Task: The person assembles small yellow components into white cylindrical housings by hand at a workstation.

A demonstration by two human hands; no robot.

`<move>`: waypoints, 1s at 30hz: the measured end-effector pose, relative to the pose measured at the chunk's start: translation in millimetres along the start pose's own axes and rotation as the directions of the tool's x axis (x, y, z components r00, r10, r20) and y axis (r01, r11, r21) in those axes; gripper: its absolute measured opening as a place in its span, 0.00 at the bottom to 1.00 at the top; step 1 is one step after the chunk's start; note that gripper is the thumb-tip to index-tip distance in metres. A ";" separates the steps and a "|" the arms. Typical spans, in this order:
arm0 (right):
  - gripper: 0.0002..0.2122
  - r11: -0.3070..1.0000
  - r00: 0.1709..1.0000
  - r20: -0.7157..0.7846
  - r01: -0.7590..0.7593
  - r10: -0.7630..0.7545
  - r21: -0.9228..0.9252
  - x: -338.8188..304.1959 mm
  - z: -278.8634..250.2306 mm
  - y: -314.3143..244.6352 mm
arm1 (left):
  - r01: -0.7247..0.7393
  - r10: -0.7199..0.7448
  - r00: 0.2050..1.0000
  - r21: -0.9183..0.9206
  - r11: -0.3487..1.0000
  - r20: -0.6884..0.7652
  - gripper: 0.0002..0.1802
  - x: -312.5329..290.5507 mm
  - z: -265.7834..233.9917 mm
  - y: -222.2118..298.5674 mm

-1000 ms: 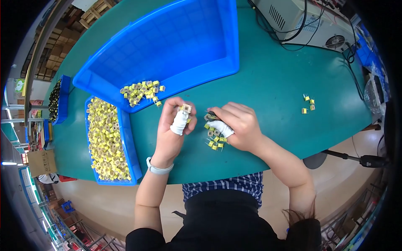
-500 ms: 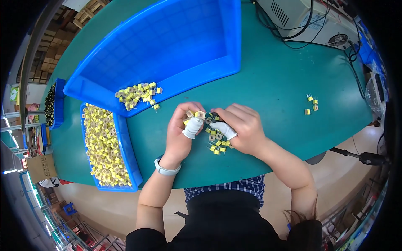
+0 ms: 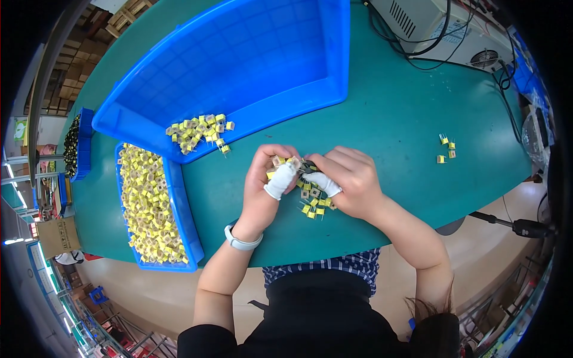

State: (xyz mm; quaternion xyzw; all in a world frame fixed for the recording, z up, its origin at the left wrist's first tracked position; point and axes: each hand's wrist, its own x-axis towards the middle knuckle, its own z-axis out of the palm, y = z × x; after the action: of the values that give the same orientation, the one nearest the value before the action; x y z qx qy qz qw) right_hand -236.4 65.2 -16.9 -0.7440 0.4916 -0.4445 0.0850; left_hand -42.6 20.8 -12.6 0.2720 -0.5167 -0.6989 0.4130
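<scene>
Close together over the table's near half, both hands work with a white cover on each thumb. My left hand (image 3: 262, 182) is closed around several small yellow block-shaped electronic parts (image 3: 278, 161) with pale faces, its thumb pressed on them. Against them my right hand (image 3: 352, 182) grips a small dark tool (image 3: 308, 167), mostly hidden by the fingers; its kind cannot be made out. Beneath the right hand lies a loose group of the same yellow parts (image 3: 311, 209), with thin metal pins showing.
A large blue bin (image 3: 239, 65) holds a small heap of yellow parts. Left of me, a blue tray (image 3: 190, 238) is full of them. Three more yellow parts (image 3: 441, 159) lie at the right. A grey cabled machine (image 3: 430, 30) stands far right; a blue box (image 3: 85, 146) stands far left.
The whole view has shifted slightly. My left thumb has moved up over the yellow parts, nearer the dark tool. Both hands keep their grip.
</scene>
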 end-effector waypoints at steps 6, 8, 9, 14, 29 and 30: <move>0.14 1.000 1.000 -0.009 0.008 -0.007 0.026 2.1 -2.2 0.0 | 0.157 -0.163 0.986 -0.197 0.968 -0.014 0.10 0.3 1.2 6.0; 0.15 0.999 1.000 -0.010 0.017 -0.017 0.036 2.3 -1.9 0.2 | 0.173 -0.174 0.985 -0.273 0.946 0.020 0.08 -0.2 -0.4 6.0; 0.15 0.999 1.000 -0.008 0.025 -0.025 0.042 2.4 -1.5 0.3 | 0.174 -0.175 0.984 -0.273 0.946 0.022 0.08 -0.3 0.6 5.3; 0.15 0.999 0.999 0.003 0.043 -0.043 0.032 0.9 -0.7 1.2 | 0.179 -0.188 0.982 -0.218 0.959 -0.025 0.09 -1.3 4.2 3.3; 0.15 0.997 0.997 0.018 0.080 -0.079 -0.008 2.5 0.2 -0.6 | 0.204 -0.216 0.975 -0.166 0.965 -0.058 0.09 -2.1 5.2 9.8; 0.15 0.998 0.998 0.021 0.067 -0.067 -0.012 1.2 0.0 0.0 | 0.206 -0.218 0.974 -0.170 0.964 -0.054 0.09 -1.2 5.3 8.2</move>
State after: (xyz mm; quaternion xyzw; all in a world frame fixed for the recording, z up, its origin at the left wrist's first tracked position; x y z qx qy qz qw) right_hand -236.3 64.2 -16.2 -0.7651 0.4683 -0.4363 0.0707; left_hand -43.8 23.3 -3.2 0.3163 -0.4103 -0.7688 0.3750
